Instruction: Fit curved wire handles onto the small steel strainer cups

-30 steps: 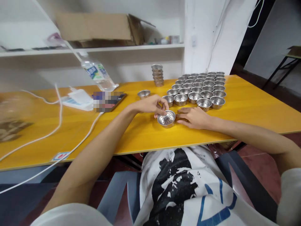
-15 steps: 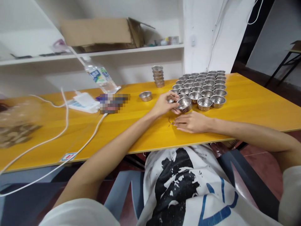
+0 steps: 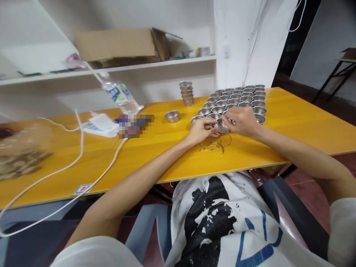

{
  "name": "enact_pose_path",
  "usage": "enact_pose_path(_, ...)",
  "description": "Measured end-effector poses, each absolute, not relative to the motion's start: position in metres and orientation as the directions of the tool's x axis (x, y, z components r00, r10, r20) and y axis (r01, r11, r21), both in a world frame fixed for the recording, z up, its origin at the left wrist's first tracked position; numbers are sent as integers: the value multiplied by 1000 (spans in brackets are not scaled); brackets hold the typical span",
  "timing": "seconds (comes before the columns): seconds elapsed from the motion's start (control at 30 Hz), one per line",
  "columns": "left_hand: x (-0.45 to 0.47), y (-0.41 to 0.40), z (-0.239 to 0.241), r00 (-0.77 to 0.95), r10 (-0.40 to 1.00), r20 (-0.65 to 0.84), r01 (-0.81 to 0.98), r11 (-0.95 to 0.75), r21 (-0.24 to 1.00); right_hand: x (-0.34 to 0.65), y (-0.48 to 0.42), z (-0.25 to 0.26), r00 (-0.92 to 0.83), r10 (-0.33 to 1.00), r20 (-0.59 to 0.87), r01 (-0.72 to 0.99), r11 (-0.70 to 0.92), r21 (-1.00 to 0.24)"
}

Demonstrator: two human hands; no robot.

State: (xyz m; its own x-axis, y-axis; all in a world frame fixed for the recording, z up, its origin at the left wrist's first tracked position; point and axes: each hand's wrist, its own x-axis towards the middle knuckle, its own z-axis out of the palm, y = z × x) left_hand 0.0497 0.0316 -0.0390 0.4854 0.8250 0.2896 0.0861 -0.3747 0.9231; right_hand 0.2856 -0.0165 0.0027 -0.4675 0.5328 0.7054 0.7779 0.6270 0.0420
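Both hands meet on one cup [image 3: 223, 127], perforated, raised just off the surface [image 3: 292, 126] in front of the cup rows [image 3: 236, 99]. Left hand [image 3: 200, 130] pinches the near rim. Right hand [image 3: 242, 120] closes its grip on the far side, cup tilted, apparently for steadying. Wire rings [image 3: 214, 146] lie just below, within easy reach.
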Motion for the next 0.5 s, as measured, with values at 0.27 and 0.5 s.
enact_pose_path(0.27, 46, 24, -33, 528, 750, 399, 353, -621, 700, 337, 21, 23, -455, 722, 521, 790, 597, -138)
enact_pose_path(0.5, 48, 16, -27, 530, 708, 466, 420, -697, 581, 336, 26, 20, -509, 715, 480, 776, 622, -104)
